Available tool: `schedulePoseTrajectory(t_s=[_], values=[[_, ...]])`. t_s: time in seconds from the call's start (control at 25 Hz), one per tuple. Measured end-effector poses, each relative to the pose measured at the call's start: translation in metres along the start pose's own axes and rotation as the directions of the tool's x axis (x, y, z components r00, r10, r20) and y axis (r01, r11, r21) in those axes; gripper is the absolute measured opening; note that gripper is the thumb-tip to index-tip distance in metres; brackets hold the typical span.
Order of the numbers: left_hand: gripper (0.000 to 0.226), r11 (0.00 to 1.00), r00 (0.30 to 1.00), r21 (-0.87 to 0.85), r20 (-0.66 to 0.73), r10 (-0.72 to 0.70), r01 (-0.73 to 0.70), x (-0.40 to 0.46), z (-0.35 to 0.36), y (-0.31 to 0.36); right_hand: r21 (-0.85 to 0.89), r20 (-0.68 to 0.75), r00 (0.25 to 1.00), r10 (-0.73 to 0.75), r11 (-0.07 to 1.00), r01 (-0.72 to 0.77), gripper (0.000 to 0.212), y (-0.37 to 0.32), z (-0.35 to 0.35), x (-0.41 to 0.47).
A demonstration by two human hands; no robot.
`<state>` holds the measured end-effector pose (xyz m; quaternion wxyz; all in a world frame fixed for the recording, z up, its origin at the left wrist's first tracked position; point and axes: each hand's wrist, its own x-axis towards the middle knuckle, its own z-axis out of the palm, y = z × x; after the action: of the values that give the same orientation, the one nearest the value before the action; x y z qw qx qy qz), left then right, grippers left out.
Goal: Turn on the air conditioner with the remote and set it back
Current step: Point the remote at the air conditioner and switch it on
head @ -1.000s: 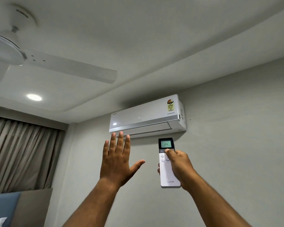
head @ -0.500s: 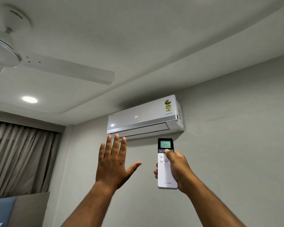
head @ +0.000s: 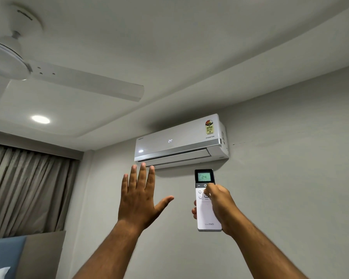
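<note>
Remote (head: 207, 210) below air conditioner (head: 179, 141), seemingly apart.

The air conditioner (head: 177, 140) now shows a lit "24" on its front panel, dark a second ago, and its bottom flap is opening.

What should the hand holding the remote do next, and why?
Probably lower the remote and take it back to where it belongs. The air conditioner already shows 24 on its front panel, matching the 24 on the remote's screen, so it looks switched on. The right hand grips the remote, thumb on the buttons; the left hand is open and empty. The resting spot is out of view.
</note>
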<state>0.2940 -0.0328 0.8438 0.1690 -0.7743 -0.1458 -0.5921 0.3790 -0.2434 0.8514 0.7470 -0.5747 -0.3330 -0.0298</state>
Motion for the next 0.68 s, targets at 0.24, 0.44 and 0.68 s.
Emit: schedulePoseTrajectory(t_s=[0.24, 0.44, 0.68], values=[[0.101, 1.0, 1.0, 0.002, -0.004, 0.0, 0.0, -0.0026, -0.0048, -0.0031, 0.004, 0.01, 1.0, 0.017, 1.0, -0.017, 0.018, 0.0028, 0.0045, -0.0032], [0.099, 1.0, 1.0, 0.006, -0.001, -0.009, 0.009, -0.006, -0.0069, -0.0058, 0.021, 0.016, 1.0, 0.008, 1.0, -0.009, 0.016, 0.0034, 0.0074, -0.0049], [0.099, 0.999, 0.999, 0.018, 0.009, -0.031, 0.031, -0.0081, -0.0077, -0.0055, 0.017, 0.015, 1.0, 0.001, 1.0, -0.002, 0.014, 0.0057, 0.0078, -0.0059]])
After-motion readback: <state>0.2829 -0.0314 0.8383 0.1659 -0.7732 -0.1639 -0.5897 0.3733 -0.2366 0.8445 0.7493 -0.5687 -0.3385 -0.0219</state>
